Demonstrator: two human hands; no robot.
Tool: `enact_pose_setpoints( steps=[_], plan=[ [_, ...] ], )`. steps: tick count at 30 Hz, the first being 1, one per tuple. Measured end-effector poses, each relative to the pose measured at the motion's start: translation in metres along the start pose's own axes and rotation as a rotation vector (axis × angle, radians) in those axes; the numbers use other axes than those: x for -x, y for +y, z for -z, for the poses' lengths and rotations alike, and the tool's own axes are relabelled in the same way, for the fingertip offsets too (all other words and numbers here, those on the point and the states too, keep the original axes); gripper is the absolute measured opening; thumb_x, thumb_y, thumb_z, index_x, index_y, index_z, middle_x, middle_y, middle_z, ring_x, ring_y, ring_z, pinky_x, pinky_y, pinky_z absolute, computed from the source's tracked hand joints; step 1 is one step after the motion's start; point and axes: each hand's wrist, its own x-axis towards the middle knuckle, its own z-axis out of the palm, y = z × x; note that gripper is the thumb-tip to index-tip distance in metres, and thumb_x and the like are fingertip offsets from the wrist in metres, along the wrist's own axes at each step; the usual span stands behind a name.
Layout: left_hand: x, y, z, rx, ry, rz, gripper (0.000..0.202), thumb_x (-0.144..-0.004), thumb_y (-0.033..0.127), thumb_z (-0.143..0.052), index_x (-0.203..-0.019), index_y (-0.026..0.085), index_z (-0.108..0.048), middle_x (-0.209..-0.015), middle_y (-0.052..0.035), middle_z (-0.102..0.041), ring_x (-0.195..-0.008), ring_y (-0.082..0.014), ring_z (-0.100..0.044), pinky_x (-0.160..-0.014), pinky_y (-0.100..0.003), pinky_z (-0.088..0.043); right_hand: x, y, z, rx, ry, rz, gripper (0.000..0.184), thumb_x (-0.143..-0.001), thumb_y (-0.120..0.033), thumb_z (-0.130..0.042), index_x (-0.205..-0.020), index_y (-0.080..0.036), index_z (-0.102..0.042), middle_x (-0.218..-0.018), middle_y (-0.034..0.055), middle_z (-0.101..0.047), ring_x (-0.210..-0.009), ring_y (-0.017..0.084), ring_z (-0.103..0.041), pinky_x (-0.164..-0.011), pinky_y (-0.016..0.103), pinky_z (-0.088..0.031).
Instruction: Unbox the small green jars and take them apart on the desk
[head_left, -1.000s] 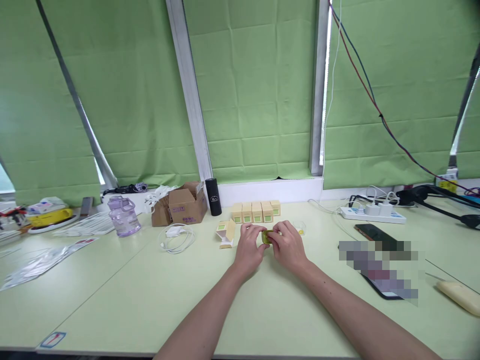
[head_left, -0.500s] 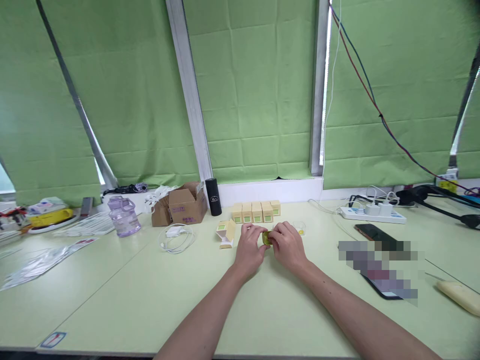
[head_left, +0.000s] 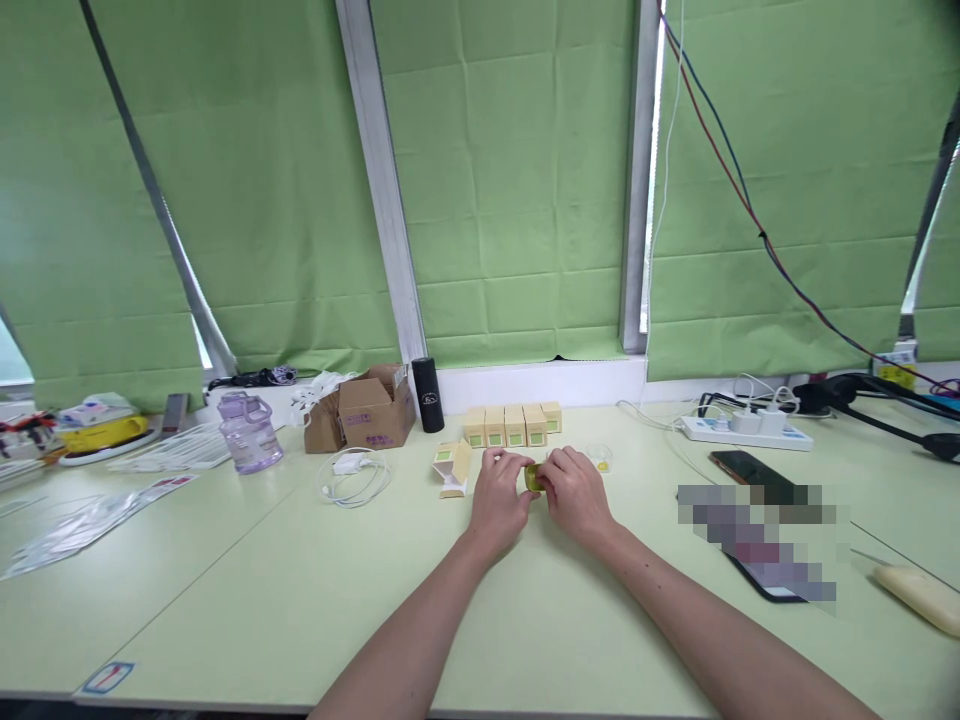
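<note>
Between my two hands is a small yellow-green piece, held just above the table; its exact kind is too small to tell. My left hand pinches it from the left with thumb and fingers. From the right, the fingers of my right hand close on the same piece and cover part of it. Left of my hands stands a small cream box with its flap open toward me. Behind them is a row of several similar boxes. A small clear plastic case with something yellow in it lies beyond my right hand.
A white charger with coiled cable, a cardboard box, a black cylinder and a purple jug stand on the left. To the right are a power strip, a phone and a cream-coloured handheld object.
Both hands keep their grip on the yellow-green piece with hardly any movement. The view has shifted very slightly.
</note>
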Motion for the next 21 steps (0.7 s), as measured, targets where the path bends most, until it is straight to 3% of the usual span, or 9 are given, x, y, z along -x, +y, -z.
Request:
enact_pose_setpoints(
  steps=[21],
  plan=[
    [-0.0006,-0.0010,-0.0015,-0.064,0.047,0.024,0.038,-0.076,0.007,-0.077,-0.108,0.025,-0.066,-0.106,-0.0031,-0.072,-0.116,-0.0306,-0.049,-0.093,-0.048,-0.050,-0.0005,-0.0032,-0.0006,0.026,0.012,0.030,0.019,-0.088,-0.004,-0.059,-0.078,-0.019,-0.064,-0.078,0.0042,-0.059,-0.077,0.020,-0.045,-0.068,0.034,-0.029]
  ],
)
